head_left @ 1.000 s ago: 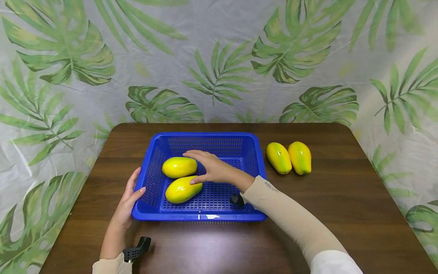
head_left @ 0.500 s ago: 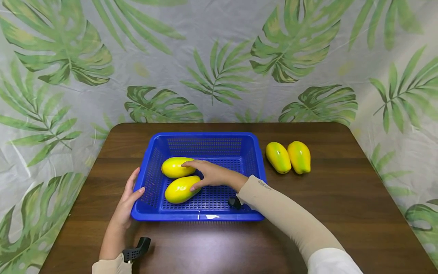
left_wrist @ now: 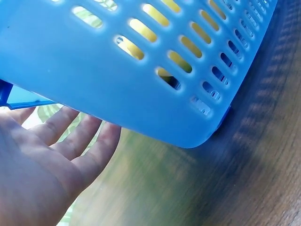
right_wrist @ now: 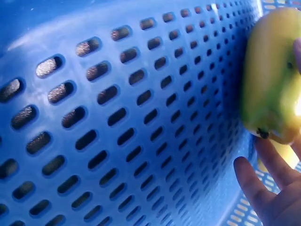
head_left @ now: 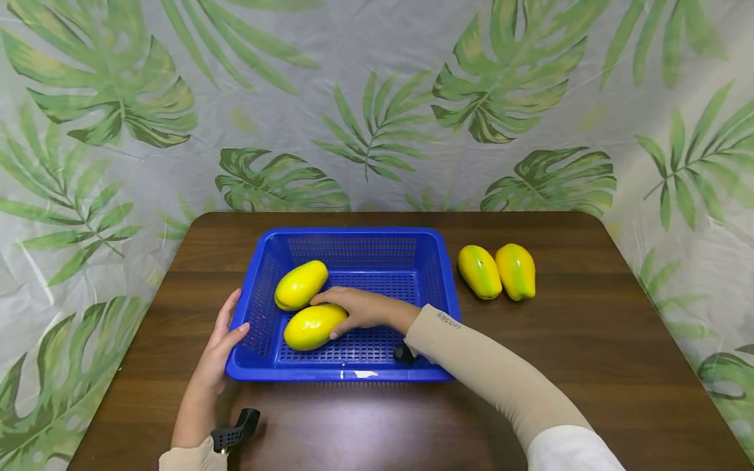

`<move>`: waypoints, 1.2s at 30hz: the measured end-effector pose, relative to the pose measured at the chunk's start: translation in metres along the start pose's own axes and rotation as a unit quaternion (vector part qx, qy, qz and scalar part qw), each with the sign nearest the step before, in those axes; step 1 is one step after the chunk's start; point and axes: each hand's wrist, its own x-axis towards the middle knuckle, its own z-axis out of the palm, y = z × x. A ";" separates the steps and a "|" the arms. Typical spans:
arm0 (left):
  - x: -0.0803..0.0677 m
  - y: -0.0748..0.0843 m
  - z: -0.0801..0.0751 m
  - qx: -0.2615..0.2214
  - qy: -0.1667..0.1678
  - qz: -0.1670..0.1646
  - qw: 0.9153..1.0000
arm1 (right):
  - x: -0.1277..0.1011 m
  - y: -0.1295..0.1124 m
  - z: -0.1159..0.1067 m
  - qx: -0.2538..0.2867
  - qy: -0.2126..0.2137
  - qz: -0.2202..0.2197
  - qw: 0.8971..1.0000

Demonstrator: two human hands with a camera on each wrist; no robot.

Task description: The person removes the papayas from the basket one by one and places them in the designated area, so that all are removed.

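Note:
A blue slotted basket (head_left: 353, 231) stands on a dark wooden table (head_left: 589, 340). Two yellow papaya-like fruits lie in its left half: a far one (head_left: 300, 284), tilted, and a near one (head_left: 309, 327). My right hand (head_left: 353, 307) reaches into the basket. Its straight fingers lie between the two fruits and touch the near one's right end. In the right wrist view a yellow fruit (right_wrist: 273, 80) lies against those fingers (right_wrist: 263, 188) on the basket floor (right_wrist: 117, 117). My left hand (head_left: 220, 340) rests flat against the basket's left wall (left_wrist: 94, 70), its fingers (left_wrist: 70, 136) straight.
Two green-yellow fruits (head_left: 480, 271) (head_left: 516, 271) lie side by side on the table just right of the basket. A leaf-print cloth (head_left: 377, 98) hangs behind the table. The basket's right half holds only my forearm.
My right hand has slid down and toward me, from above the far fruit to between the two. The far fruit has turned, its right end now pointing further back. The left hand stays.

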 end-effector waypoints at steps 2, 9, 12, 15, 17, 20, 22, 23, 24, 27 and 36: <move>0.000 0.000 0.000 -0.002 -0.002 0.000 1.000 | 0.000 0.000 0.001 -0.001 -0.003 0.002 1.000; 0.000 0.000 0.000 -0.001 -0.002 -0.002 1.000 | 0.000 -0.002 0.001 -0.009 0.000 -0.003 1.000; 0.000 -0.001 0.000 0.000 -0.001 0.000 1.000 | 0.000 -0.004 -0.001 -0.008 0.007 -0.004 1.000; 0.000 -0.001 0.000 -0.001 0.000 0.000 1.000 | 0.000 -0.005 -0.004 -0.008 0.011 -0.002 1.000; 0.000 0.000 0.001 -0.001 0.001 -0.001 1.000 | -0.001 -0.006 -0.005 -0.007 0.014 -0.001 1.000; -0.001 0.000 0.001 -0.002 0.001 -0.002 1.000 | -0.002 -0.007 -0.008 -0.003 0.023 -0.001 1.000; -0.001 0.000 0.001 -0.006 0.000 -0.002 1.000 | -0.003 -0.007 -0.010 0.007 0.031 -0.001 1.000; 0.000 0.000 0.001 -0.007 -0.001 -0.002 1.000 | -0.003 -0.007 -0.011 0.011 0.036 -0.001 0.999; 0.000 0.000 0.001 -0.009 -0.002 -0.001 1.000 | -0.003 -0.007 -0.012 0.014 0.040 -0.001 0.999; 0.000 0.000 0.002 -0.011 0.000 -0.001 1.000 | -0.003 -0.006 -0.015 0.024 0.052 -0.001 0.998; 0.001 0.000 0.002 -0.001 0.006 -0.004 1.000 | -0.006 -0.008 -0.025 0.043 0.087 0.000 0.995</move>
